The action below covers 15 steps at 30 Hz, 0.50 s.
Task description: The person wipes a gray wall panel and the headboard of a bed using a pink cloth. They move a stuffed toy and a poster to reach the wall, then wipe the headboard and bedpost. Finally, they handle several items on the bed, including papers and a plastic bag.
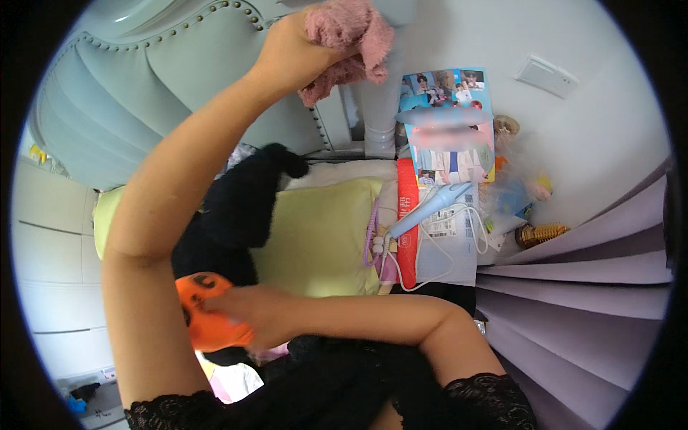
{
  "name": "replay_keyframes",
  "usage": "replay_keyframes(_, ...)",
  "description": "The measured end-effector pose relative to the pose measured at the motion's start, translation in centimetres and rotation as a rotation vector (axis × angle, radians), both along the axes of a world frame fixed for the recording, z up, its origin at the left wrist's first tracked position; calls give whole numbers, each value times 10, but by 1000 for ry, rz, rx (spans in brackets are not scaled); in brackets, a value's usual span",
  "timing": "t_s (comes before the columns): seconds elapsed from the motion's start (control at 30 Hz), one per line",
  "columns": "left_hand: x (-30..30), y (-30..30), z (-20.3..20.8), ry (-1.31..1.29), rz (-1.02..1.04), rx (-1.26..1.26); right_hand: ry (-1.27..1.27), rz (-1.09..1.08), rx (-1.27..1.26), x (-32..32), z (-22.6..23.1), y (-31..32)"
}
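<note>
Head cam: L fingers (342,54) clutch pink cloth (351,27), R fingers (228,304) (blurry) grip blk-marked orange item (212,332).

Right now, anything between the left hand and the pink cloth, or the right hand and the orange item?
Nothing visible in either case. The left hand grips the pink cloth directly; the right hand, blurred, holds the orange item. The left arm appears to cover only that item's left edge.
</note>
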<state>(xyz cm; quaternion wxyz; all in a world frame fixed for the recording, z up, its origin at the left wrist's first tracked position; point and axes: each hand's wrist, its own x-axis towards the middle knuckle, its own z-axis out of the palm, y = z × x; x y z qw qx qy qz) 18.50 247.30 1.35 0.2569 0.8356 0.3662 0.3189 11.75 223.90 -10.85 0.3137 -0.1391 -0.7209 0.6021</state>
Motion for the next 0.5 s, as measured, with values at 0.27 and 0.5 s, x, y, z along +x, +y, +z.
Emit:
replay_keyframes(0.27, 14, -31, 84, 11, -493, -748, -193, 905, 385, -82, -16, -53)
replay_keyframes(0.5, 27, -52, -1, -160, -280, -157, 39, -523, -798, 118, -129, 32)
